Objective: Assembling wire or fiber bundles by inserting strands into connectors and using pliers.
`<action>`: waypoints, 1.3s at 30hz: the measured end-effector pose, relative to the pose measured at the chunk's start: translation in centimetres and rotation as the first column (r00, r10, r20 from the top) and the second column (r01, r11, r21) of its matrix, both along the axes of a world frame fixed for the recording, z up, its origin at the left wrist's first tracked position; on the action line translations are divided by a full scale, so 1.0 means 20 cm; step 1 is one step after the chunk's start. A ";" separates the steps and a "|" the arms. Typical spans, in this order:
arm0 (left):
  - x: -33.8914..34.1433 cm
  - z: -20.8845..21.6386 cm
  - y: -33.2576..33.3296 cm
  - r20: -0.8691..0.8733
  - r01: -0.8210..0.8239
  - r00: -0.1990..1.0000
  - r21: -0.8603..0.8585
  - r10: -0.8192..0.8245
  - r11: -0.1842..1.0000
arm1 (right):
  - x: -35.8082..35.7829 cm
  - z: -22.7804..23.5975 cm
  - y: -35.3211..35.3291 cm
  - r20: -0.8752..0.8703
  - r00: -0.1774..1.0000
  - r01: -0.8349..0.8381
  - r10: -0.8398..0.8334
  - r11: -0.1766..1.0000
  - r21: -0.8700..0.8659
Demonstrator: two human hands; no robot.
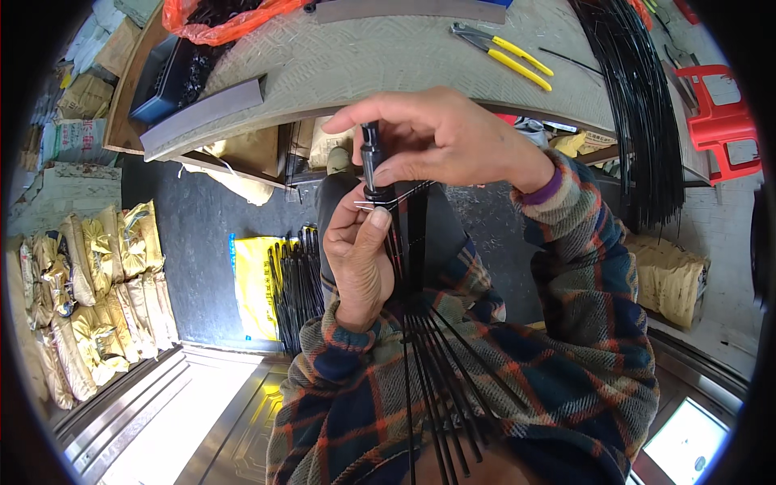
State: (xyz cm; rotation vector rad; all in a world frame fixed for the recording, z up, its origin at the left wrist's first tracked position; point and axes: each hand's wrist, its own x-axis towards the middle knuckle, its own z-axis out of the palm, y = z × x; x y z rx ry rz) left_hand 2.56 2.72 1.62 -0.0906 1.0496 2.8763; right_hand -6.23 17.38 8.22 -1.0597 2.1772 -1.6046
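My left hand [358, 267] is closed around the base of a black, umbrella-like frame, its thumb pressed near a thin wire [388, 202] that crosses there. Just above, a dark tube [370, 153] stands up out of that grip. My right hand [453, 136] curls about this tube, thumb and fingers against it, index finger stretched past its top. From the left hand, long thin black ribs [440, 364] run down across my lap and fan out toward my chest. The fingertips behind the tube are partly hidden.
Yellow-handled pliers [513, 63] lie on the worktable [364, 56]. A thick bundle of black rods [638, 105] hangs over its right end, near a red stool [719, 121]. A blue bin [160, 90] stands at the left; more rods [297, 283] lie on the floor.
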 end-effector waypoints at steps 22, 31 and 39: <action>0.00 -0.03 -0.07 0.051 -0.001 0.999 -0.115 0.007 0.993 | 0.39 -0.39 -0.32 0.660 0.671 0.731 -0.338 0.448 -0.515; -0.01 -0.02 -0.11 -0.018 0.086 0.996 -0.128 -0.089 0.988 | 0.44 -0.39 -0.29 0.773 0.632 0.660 -0.057 0.562 -0.498; 0.00 -0.05 -0.14 0.012 0.061 0.998 -0.155 -0.060 0.986 | 0.44 -0.37 -0.27 0.701 0.694 0.625 -0.164 0.620 -0.474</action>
